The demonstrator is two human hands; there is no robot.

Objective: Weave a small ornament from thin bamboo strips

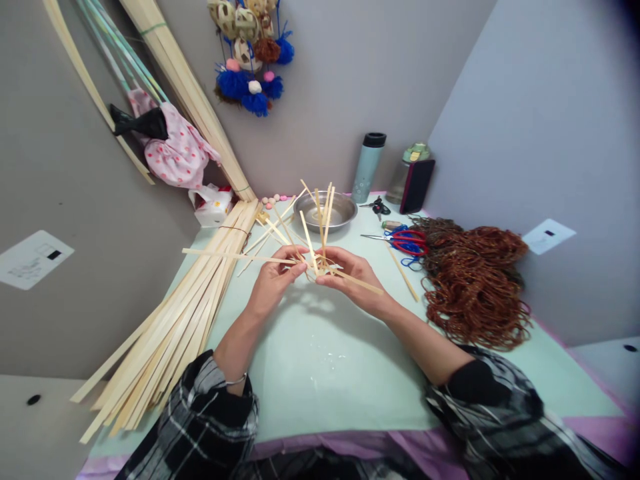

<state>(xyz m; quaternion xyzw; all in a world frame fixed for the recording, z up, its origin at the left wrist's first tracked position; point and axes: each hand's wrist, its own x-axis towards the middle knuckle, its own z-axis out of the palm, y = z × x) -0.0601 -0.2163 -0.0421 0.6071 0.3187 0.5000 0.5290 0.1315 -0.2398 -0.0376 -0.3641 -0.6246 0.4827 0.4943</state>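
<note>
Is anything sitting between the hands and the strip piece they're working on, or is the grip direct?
Nothing visible stands between them. The left hand and right hand both grip the crossed bamboo strips directly, held above the table. The metal bowl lies behind and the strip bundle off to the left.

two bottles (pixel 369 167), one bowl (pixel 325 212), two scissors (pixel 407 241)

Pale bamboo strips (pixel 320 250) cross loosely, ends splaying outward above the table.
</note>
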